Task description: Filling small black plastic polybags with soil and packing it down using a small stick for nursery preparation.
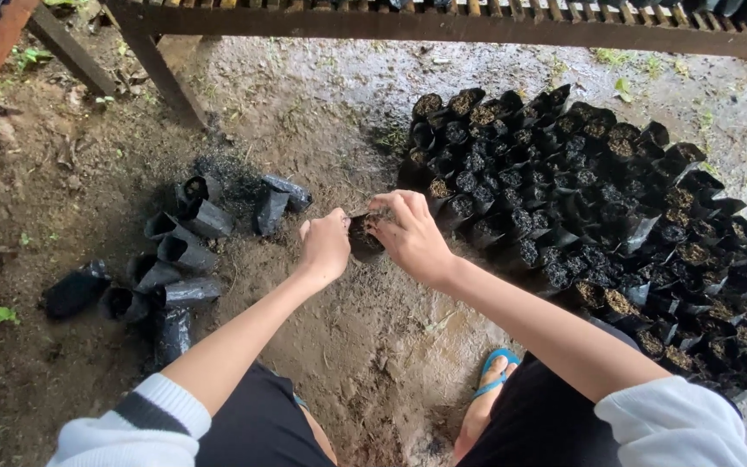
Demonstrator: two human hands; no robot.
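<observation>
The person is squatting over damp ground, holding a small black nursery bag (363, 238) between both hands just above the soil. The left hand (326, 246) is gripping the bag's side, its fingers curled closed against it, while the right hand (410, 233) is pinching the rim, fingertips pressed together on the plastic. To the right, a dense block of filled bags (598, 225) is standing upright in rows, which suggests most of the filling is done. To the left, a loose scatter of bags lying on their sides (170, 268) appears to be waiting, so a smaller share seems left.
</observation>
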